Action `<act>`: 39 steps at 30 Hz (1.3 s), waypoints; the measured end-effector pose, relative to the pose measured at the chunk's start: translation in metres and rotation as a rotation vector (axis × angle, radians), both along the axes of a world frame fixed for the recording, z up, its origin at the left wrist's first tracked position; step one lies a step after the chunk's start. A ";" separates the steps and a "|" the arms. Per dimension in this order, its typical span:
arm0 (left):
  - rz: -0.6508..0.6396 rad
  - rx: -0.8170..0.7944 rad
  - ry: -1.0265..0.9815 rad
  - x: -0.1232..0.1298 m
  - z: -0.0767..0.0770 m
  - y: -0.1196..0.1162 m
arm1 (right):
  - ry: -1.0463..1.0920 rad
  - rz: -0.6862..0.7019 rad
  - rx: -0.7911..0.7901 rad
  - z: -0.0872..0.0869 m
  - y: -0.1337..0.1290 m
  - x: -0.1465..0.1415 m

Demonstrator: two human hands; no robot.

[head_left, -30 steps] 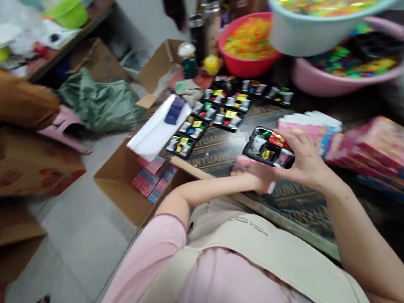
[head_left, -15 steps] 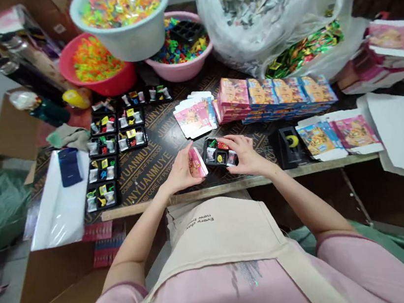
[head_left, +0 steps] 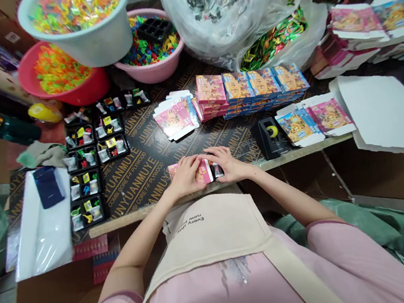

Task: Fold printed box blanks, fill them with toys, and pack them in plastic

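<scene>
Left fingers (head_left: 189, 165) hold a pink carton (head_left: 205, 173), right fingers (head_left: 219, 155) a black tray (head_left: 214, 171) at its end. Probably mid-insertion, needing a level push

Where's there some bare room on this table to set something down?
The widest bare patch of table lies between the filled trays and the left hand. A smaller one separates the right hand from the black stand. The back is crowded with basins and plastic bags.
</scene>
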State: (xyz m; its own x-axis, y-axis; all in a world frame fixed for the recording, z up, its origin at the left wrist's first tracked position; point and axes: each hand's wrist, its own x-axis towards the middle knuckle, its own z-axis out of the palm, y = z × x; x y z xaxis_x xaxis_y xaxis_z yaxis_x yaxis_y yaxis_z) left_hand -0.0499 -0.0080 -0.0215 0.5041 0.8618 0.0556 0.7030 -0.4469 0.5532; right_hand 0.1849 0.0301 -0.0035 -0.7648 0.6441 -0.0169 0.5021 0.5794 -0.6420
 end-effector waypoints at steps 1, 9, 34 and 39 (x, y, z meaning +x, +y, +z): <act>0.038 0.013 -0.007 0.002 0.000 0.000 | 0.036 -0.062 -0.034 -0.004 0.001 0.001; 0.238 0.078 0.028 0.019 0.002 -0.005 | 0.428 -0.742 -0.296 -0.041 -0.016 -0.015; 0.833 -0.855 -1.370 0.034 0.017 0.002 | 0.969 -0.933 -0.697 0.001 -0.011 -0.045; 0.770 -0.694 -1.356 0.034 0.017 0.011 | 1.075 -0.957 -0.876 -0.002 -0.015 -0.036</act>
State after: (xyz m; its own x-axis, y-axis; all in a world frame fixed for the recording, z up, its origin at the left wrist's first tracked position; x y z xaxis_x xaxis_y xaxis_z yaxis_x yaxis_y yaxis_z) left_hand -0.0155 0.0025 -0.0049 -0.0985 0.9108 -0.4009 -0.4780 0.3101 0.8218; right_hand 0.1485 0.0153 -0.0055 -0.0340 0.9310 -0.3633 -0.4109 -0.3444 -0.8441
